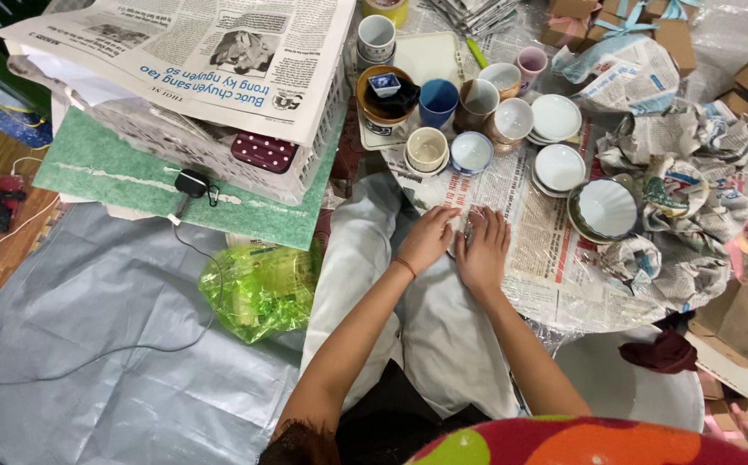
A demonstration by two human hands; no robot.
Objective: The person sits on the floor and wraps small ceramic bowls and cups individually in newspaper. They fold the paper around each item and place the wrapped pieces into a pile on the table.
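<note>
Hands meet at the middle of the head view, side by side on a sheet of newspaper (529, 232) spread over the floor. The left hand (428, 238) and the right hand (483, 250) lie fingers forward, curled down over a small newspaper-wrapped bundle (463, 226) between them; both press on it, and what the paper covers cannot be told. A thin red band circles the left wrist.

Just beyond the fingertips stand ceramics: a cream cup (426, 148), a small blue-rimmed bowl (471, 151), a blue cup (438, 102), a brown cup (476, 102) and a pale cup (513, 119). To their right lie 2 stacks of white saucers (558, 142), and nearer the right hand a white fluted bowl (606, 209) sits in a dark-rimmed dish. Crumpled newspaper bundles (675, 224) pile up at the right, with brown gift boxes (649, 26) tied in ribbon at the top right corner.

To the left, a white plastic crate (219, 146) is covered by an open newspaper and rests on a green board (116, 172). A green transparent bag (262, 288) lies beside the person's knee on a grey plastic sheet (90, 344), crossed by a thin black cable.
</note>
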